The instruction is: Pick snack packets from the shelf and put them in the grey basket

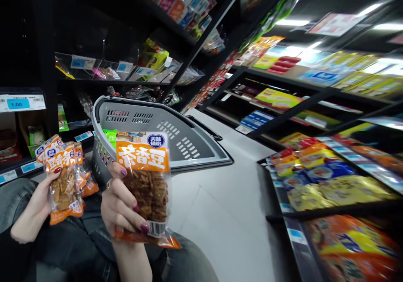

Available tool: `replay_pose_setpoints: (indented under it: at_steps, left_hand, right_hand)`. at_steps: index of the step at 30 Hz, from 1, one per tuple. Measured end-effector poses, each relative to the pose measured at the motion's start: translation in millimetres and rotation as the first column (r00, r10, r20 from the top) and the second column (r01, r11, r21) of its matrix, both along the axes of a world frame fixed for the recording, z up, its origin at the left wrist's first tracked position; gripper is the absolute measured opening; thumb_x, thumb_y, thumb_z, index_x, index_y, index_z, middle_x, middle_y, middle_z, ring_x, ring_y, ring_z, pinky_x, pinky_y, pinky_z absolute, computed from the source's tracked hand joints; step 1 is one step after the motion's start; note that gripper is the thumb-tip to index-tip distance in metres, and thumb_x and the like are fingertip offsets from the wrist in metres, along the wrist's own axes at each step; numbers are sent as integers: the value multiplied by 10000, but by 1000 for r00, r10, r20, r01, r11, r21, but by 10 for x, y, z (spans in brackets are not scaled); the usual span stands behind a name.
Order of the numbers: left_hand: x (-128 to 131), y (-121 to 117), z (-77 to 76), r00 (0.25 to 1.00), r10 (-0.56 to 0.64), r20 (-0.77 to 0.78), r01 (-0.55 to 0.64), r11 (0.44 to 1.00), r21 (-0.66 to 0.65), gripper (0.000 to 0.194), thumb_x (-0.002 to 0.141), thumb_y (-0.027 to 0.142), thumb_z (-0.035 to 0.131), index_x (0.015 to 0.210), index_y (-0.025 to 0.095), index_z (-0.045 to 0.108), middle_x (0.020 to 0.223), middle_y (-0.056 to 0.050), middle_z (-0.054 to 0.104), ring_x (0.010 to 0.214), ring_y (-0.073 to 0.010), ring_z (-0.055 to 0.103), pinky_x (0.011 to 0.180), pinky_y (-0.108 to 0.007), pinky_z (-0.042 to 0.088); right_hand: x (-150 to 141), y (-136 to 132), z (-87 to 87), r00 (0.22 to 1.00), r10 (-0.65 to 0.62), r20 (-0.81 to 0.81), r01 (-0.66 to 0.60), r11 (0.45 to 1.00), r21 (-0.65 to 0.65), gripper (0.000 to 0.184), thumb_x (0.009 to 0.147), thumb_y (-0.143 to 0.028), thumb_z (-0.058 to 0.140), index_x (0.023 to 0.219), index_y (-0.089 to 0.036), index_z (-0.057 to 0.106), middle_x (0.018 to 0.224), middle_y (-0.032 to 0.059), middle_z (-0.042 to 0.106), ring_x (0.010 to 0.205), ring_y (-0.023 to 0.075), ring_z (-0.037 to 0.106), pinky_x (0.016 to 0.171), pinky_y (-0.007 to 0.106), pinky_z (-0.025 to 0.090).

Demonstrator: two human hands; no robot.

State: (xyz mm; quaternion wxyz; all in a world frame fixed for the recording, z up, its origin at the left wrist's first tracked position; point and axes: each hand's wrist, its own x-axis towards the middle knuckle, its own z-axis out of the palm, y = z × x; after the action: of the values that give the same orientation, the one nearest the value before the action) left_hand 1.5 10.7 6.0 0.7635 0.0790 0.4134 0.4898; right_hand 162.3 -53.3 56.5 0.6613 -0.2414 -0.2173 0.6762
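Observation:
My right hand point(122, 206) grips a clear snack packet point(147, 185) with an orange and white label, brown pieces inside and a barcode low on its front. It is held upright in front of the grey shopping basket point(151, 143), hiding part of the basket's near wall. Over on the left, my left hand point(37, 202) is closed on several similar orange-labelled snack packets point(64, 185), fanned out behind one another above my knee. Inside the basket a bright green package point(110, 137) shows beside the right packet's edge.
The basket stands on the pale floor point(217, 198). Dark shelves with hanging packets point(185, 0) and price tags point(22, 104) rise at the left. Across the aisle, shelves hold colourful bags point(324, 168), blurred toward the right edge. My bent knees are close below.

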Motion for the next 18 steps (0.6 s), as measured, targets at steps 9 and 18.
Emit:
replay_pose_setpoints:
  at_steps: [9, 18]
  left_hand:
    - [21, -5, 16, 999, 25, -22, -24, 999, 25, 194, 775, 75, 459, 875, 122, 619, 645, -57, 723, 572, -217, 690, 568, -324, 579]
    - [18, -9, 29, 998, 36, -41, -37, 999, -7, 185, 755, 79, 478, 867, 136, 614, 607, -38, 709, 501, -208, 670, 535, -329, 577]
  right_hand:
    - [-95, 4, 312, 972, -236, -11, 235, 971, -39, 441, 924, -469, 184, 852, -190, 519, 517, -131, 140, 336, -10, -151, 301, 122, -105]
    - [19, -60, 216, 958, 251, 142, -224, 958, -182, 624, 875, -524, -109, 878, -239, 447, 352, -166, 122, 149, 14, -41, 282, 127, 78]
